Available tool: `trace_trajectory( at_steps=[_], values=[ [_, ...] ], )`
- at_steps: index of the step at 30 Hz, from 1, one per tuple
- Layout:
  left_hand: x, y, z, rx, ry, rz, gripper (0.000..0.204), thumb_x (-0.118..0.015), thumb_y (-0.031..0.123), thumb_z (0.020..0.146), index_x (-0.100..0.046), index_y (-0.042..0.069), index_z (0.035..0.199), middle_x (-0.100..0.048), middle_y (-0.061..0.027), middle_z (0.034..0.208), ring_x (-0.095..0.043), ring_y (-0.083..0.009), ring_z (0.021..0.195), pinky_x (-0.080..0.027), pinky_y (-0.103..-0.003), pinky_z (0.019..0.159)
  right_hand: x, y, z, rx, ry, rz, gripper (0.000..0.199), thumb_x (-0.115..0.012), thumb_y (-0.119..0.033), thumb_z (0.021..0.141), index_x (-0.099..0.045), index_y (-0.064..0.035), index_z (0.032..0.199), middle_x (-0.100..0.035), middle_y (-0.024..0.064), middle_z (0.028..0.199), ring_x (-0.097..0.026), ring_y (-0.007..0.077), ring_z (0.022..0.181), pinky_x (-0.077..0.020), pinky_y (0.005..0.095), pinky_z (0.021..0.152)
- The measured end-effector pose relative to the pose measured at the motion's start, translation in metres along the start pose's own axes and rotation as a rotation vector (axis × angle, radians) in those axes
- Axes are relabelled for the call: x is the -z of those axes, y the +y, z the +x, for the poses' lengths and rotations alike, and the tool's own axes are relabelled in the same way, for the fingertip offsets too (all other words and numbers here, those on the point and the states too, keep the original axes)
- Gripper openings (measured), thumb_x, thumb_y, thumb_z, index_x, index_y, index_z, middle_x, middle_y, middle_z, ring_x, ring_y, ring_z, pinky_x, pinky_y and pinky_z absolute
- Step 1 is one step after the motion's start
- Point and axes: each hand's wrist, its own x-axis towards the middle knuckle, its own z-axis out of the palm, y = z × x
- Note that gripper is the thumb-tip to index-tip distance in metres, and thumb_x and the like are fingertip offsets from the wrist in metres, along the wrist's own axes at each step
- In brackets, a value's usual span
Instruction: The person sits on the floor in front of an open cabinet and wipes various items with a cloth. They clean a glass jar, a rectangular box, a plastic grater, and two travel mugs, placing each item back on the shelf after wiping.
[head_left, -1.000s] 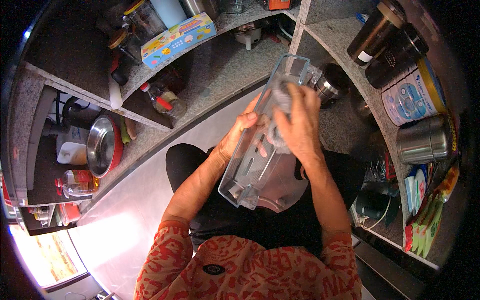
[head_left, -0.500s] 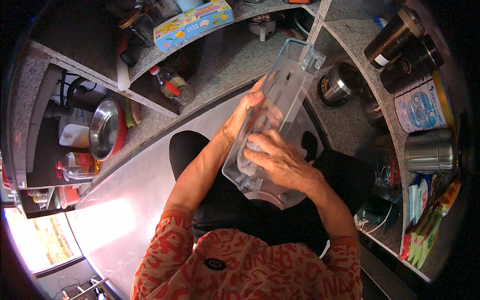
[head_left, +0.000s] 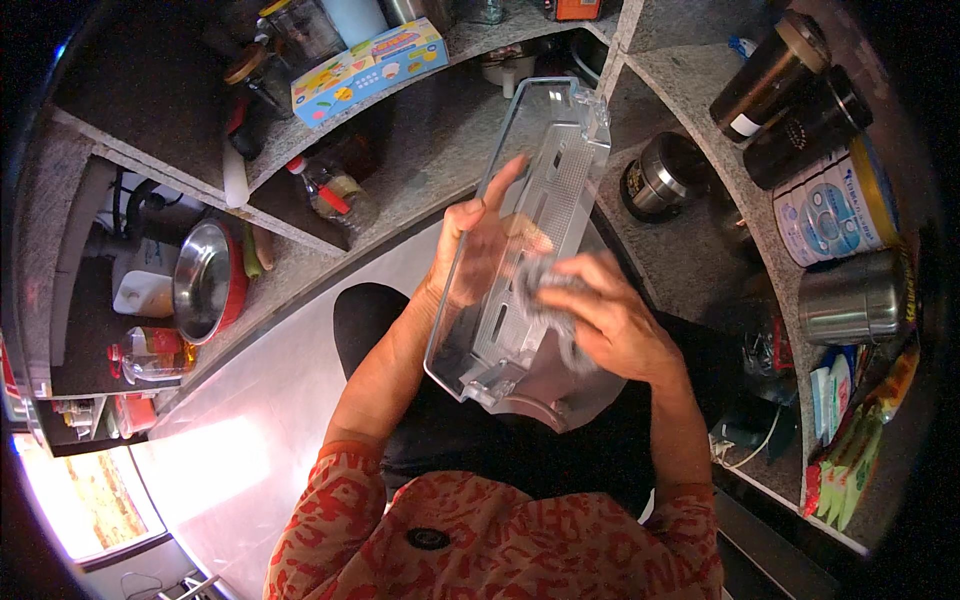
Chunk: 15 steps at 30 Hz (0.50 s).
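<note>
Clear plastic makes up the long bin [head_left: 556, 195] I hold out in front of me, over the gap between my knees in their black trousers [head_left: 378, 325]. Its long axis runs on a slant: the far end points away from me and a little to my right, toward the grey shelves [head_left: 425, 125], while the near end comes down to my left, above my lap. I look down into it, onto a ribbed floor with slots lined up along that same axis. My left hand [head_left: 462, 240] is clamped on the left long wall, about midway along, the thumb and forefinger showing at the rim and other fingers seen through the plastic. My right hand [head_left: 622, 322] is closed round a grey cloth [head_left: 538, 290], which lies against the bin right of its middle, toward the near half; both are blurred, so I cannot tell just how the fingers fold. My hands are apart, with part of the bin between them. Beyond its right side a steel flask [head_left: 664, 178] rests on a shelf; well off to my left sits a red bowl [head_left: 212, 285], its inside shiny.
</note>
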Motion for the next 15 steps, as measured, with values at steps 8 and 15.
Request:
trace_trajectory(
  at_steps=[8,15],
  values=[
    [-0.007,-0.002,-0.006,0.099,-0.036,-0.102,0.088,-0.051,0.061,0.068,-0.018,0.026,0.142,-0.057,-0.0253,0.094,-0.060,-0.0334,0.080,-0.054,-0.043,0.051,-0.007,0.028,0.019,-0.202,0.523,-0.188,0.039,-0.056,-0.004,0.079,-0.053,-0.0052,0.117,-0.044,0.0184,0.113,-0.046,0.0335,0.104,-0.0415,0.0400,0.087],
    [-0.014,-0.004,-0.004,0.000,0.014,-0.175,0.087,-0.050,0.065,0.069,-0.022,0.024,0.141,-0.055,-0.0234,0.097,-0.057,-0.0261,0.080,-0.052,-0.039,0.052,-0.031,0.043,0.024,-0.518,0.655,0.985,0.029,-0.051,-0.024,0.091,-0.055,0.0013,0.106,-0.060,0.0078,0.096,-0.058,0.0149,0.083,-0.0474,0.0312,0.077]
  ],
)
